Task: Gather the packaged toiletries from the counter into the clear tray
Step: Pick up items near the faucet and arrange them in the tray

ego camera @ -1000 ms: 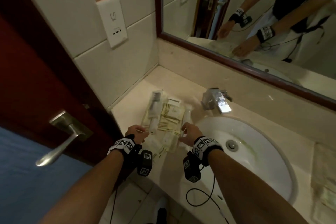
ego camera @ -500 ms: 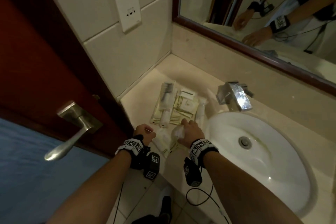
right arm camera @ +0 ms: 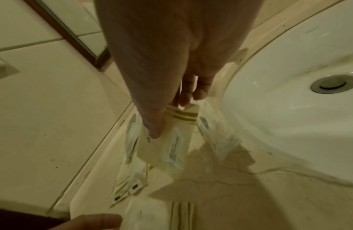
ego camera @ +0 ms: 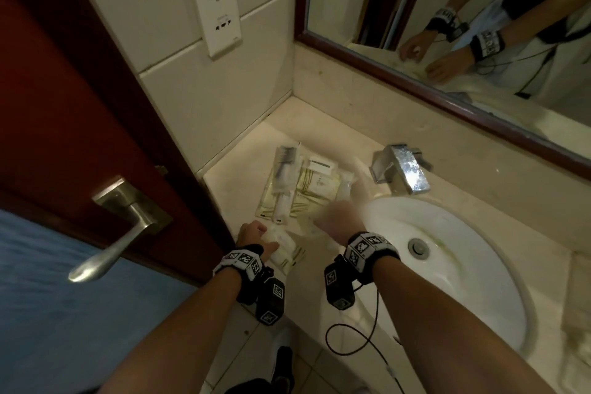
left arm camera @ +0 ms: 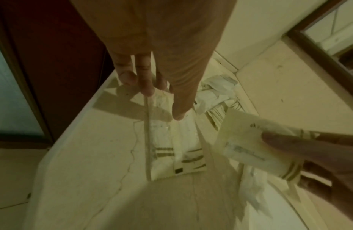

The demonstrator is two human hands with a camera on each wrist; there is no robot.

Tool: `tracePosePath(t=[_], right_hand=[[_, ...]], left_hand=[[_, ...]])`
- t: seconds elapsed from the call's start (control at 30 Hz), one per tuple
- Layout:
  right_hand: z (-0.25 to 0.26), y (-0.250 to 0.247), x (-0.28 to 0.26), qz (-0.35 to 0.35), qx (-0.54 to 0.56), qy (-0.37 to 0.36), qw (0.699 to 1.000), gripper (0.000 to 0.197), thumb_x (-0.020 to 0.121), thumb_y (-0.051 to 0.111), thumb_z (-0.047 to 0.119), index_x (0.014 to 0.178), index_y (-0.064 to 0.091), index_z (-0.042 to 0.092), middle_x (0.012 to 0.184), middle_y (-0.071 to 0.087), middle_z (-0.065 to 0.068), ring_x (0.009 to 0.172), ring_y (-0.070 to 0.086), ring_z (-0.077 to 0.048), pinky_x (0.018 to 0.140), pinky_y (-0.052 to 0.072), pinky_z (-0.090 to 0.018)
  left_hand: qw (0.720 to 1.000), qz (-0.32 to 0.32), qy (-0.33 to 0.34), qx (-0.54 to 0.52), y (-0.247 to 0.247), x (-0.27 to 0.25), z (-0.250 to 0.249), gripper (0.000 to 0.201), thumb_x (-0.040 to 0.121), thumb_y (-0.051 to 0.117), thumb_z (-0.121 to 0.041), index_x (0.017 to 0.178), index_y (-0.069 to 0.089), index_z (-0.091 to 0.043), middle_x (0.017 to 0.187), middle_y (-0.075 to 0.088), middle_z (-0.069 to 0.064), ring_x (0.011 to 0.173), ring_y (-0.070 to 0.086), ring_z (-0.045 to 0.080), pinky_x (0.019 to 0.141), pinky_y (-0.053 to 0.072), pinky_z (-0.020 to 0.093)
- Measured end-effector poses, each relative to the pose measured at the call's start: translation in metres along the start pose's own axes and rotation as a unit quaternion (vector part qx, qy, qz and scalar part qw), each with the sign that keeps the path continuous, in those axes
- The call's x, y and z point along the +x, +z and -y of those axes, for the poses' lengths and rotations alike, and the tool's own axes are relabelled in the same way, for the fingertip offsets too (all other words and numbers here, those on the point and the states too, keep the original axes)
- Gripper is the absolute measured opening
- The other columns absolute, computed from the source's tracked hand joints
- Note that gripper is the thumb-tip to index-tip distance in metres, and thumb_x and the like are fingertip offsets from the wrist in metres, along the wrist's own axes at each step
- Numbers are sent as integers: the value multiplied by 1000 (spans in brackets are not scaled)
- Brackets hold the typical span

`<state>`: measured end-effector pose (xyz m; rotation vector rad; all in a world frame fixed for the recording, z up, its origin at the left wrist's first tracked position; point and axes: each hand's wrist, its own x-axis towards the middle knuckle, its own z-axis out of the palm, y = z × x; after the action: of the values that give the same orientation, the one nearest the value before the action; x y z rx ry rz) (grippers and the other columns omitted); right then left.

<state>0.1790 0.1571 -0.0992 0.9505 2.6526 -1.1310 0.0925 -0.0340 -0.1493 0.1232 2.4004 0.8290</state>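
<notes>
My left hand [ego camera: 256, 235] rests at the counter's front left, its fingers and thumb [left arm camera: 161, 101] pinching the thin wall of the clear tray [left arm camera: 148, 140]. White packets with gold stripes [left arm camera: 177, 157] lie inside it. Just to the right, my right hand [ego camera: 339, 219], blurred in the head view, pinches a cream packet with gold stripes [right arm camera: 167, 144] by its top edge, above the counter. Farther back lies a pile of packaged toiletries [ego camera: 297, 185], among them a toothbrush pack [ego camera: 284, 166].
The white sink basin [ego camera: 454, 265] lies right of the hands, with a chrome faucet [ego camera: 403, 169] behind it. A red door with a lever handle [ego camera: 128, 221] stands at the counter's left end. The mirror [ego camera: 447, 25] hangs above the back wall.
My right hand has picked a cream packet up off the counter and is moving with it. The left hand has stayed at the front left corner.
</notes>
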Motion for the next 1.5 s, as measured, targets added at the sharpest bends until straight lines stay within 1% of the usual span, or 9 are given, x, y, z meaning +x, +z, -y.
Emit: tracePosePath(t=[0.17,0.3,0.47,0.67,0.8,0.97,1.2,1.37,1.5], right_hand=[[-16,-2,-2,2,45,18,999,28,79,71,40,92,59,19,88,58,-2,83,59,-23,77,49,-34],[-15,-7,-10,6,60,23,998,35,84,71,33,108,61,10,95,61,-5,83,61,-24,73,52,-32],[-18,-10,-12,14,88,28,996,29,87,68,30,107,57,11,94,60,-9,73,61,-24,64,54,-31],[-19,-16,-14,11,141,30,989,33,89,66,18,118,55,7,98,62,-14,61,66,-18,51,56,-22],[-23,-25,-18,4,131,11,991,19,83,69,10,101,65,7,94,68,-11,73,70,-22,72,61,-40],[-28,-41,-25,-32,106,16,994,16,78,73,14,93,69,11,87,68,-4,81,63,-20,73,50,-30],[-36,-48,-32,-79,74,-5,994,15,73,68,-3,82,70,9,98,64,-9,84,54,-15,69,39,-13],[-40,-49,-37,-83,113,-12,990,23,73,67,-5,77,66,17,85,65,-5,80,57,-16,68,42,-8],[-41,-49,-38,-82,136,-11,987,29,71,67,-8,73,65,21,82,66,-3,77,61,-19,69,51,-22]], left_hand=[[997,5,16,73,5,-4,-5,41,73,75,-18,105,52,-7,119,48,14,104,56,30,85,49,34],[996,20,10,87,4,-2,-8,33,73,74,-17,97,52,-10,109,60,12,101,59,27,79,48,31],[997,18,-18,79,2,-6,-13,30,75,69,-12,58,45,-18,78,54,5,72,53,20,63,42,23],[995,83,22,49,-11,-3,-18,28,73,75,-23,65,49,-14,74,51,6,73,52,19,68,43,27],[996,79,49,5,-16,1,-27,23,73,79,-22,82,60,-12,90,59,7,87,59,21,87,51,35],[993,68,63,-68,-17,-1,-42,30,73,79,-14,97,67,-3,94,61,7,95,62,26,90,52,38],[992,61,78,-74,-14,-4,-53,35,74,79,-17,60,46,-15,67,51,4,75,51,21,65,42,27],[992,57,83,-82,-14,-6,-56,35,74,78,-18,60,45,-16,65,49,1,72,50,20,58,38,23],[991,52,91,-81,-13,-6,-58,30,74,78,-18,67,50,-12,70,52,4,69,51,19,56,40,22]])
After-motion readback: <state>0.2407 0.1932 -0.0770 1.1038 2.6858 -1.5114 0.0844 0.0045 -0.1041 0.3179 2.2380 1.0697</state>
